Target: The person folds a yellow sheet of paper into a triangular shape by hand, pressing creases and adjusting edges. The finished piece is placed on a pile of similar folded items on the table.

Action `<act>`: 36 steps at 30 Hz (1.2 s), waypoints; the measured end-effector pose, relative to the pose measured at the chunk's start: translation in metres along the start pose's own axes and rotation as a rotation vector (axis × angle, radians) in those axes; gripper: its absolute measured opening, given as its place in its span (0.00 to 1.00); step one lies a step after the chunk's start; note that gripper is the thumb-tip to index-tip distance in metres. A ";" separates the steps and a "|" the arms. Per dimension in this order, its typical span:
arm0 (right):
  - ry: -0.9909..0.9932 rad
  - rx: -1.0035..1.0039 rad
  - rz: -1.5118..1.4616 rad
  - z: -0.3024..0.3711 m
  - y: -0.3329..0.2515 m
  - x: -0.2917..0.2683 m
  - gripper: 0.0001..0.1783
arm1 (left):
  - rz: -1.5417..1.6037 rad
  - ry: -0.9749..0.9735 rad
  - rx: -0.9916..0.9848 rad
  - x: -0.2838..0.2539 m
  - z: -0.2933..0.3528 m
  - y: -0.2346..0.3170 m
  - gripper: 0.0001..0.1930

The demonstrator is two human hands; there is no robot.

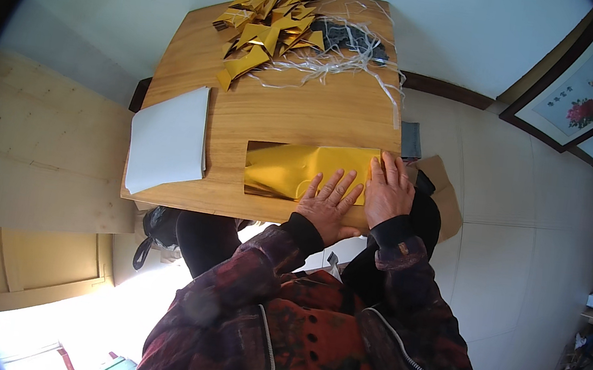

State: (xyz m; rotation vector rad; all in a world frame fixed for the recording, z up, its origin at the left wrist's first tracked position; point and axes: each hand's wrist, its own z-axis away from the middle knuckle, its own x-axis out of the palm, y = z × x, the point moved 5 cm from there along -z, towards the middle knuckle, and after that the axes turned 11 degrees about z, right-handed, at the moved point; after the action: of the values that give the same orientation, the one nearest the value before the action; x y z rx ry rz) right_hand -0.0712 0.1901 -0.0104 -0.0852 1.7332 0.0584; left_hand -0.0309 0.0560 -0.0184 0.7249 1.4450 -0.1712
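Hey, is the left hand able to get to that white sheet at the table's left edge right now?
Probably yes: the left hand lies flat on the gold paper, and only bare wood separates it from the white sheet.

Dark red-and-black patterned jacket, black ribbed cuffs, silver zip edges, orange front with dark buttons

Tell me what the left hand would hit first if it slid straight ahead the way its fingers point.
The left hand already lies flat on the gold sheet; past its far edge comes bare wooden table, then probably the white strands.
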 end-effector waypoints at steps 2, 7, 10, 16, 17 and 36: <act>-0.015 -0.003 -0.012 0.000 0.001 0.001 0.26 | 0.002 -0.037 -0.030 0.000 0.003 -0.005 0.48; -0.067 0.009 0.007 0.000 0.001 0.003 0.27 | -0.046 -0.056 -0.155 -0.017 0.023 -0.036 0.48; -0.001 -0.009 -0.010 0.001 0.000 0.001 0.25 | -0.057 -0.049 -0.210 -0.028 0.038 -0.060 0.47; -0.028 -0.003 -0.004 0.001 0.003 0.006 0.26 | -0.019 0.032 -0.283 -0.036 0.059 -0.089 0.44; -0.023 -0.006 0.002 0.001 0.003 0.007 0.26 | -0.007 0.063 -0.297 -0.037 0.061 -0.092 0.44; 0.091 -0.018 -0.041 0.002 0.003 0.009 0.27 | 0.107 -0.069 -0.083 -0.008 -0.020 0.006 0.37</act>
State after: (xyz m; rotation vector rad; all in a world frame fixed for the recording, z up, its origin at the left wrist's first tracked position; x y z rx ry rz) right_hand -0.0708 0.1932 -0.0192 -0.1383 1.8217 0.0409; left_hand -0.0457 0.0693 -0.0076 0.7204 1.3362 -0.0529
